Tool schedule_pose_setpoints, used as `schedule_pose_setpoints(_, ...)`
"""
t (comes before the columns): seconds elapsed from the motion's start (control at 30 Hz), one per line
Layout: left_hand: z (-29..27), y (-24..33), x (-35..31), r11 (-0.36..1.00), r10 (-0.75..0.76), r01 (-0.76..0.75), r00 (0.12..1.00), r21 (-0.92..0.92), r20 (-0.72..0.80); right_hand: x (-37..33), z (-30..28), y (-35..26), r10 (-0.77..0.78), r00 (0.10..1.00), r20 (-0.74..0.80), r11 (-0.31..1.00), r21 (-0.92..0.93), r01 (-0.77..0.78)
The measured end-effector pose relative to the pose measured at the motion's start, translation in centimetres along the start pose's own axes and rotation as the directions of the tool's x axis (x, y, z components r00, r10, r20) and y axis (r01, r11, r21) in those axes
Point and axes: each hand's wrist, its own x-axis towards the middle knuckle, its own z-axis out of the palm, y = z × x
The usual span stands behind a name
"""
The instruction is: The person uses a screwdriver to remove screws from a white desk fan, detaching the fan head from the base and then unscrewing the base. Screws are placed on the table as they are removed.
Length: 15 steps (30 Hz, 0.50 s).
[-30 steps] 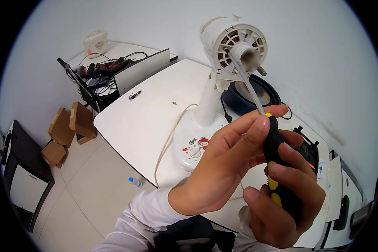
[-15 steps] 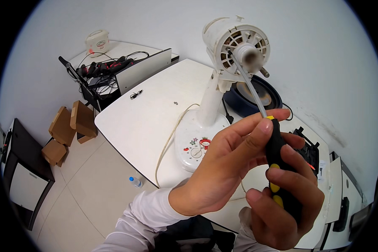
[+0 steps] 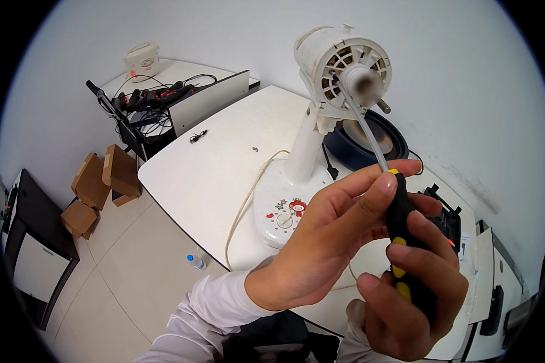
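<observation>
A white table fan (image 3: 303, 148) without blades or grille stands on the table, its motor housing (image 3: 339, 66) turned toward me. Both my hands are closed on a screwdriver (image 3: 369, 136) with a black and yellow handle. My left hand (image 3: 321, 242) pinches the front of the handle between thumb and fingers. Around the rear of the handle wraps my right hand (image 3: 415, 296). The shaft slants up to the slotted front of the housing, left of the round collar; its tip meets the slots there. A cartoon-printed base with a knob (image 3: 284, 219) is partly behind my left hand.
A dark blue round appliance (image 3: 369, 142) and a black tool case (image 3: 442, 218) are behind the fan. The white table (image 3: 206, 175) bears a small coiled cable (image 3: 198, 137) and tiny metal bits (image 3: 255, 149). Cardboard boxes (image 3: 94, 187) and a bottle (image 3: 195, 262) lie on the floor.
The whole view has shifted very slightly. Both hands keep their hold on the screwdriver, and its tip stays at the same part of the motor housing.
</observation>
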Motion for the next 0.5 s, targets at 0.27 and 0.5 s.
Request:
schedule_pose_setpoints(0.27,-0.24,0.02,-0.13,1.0,-0.018,0.018,1.0,-0.02,0.015,0.11,-0.15,-0.35,0.024,1.0,0.019,1.0,0.0,-0.024)
schedule_pose_setpoints(0.5,-0.18,0.25,-0.2,0.999,-0.03,0.031,0.999,-0.025,0.013,0.08,-0.04,0.08,-0.019,1.0,0.023,1.0,0.001,0.019)
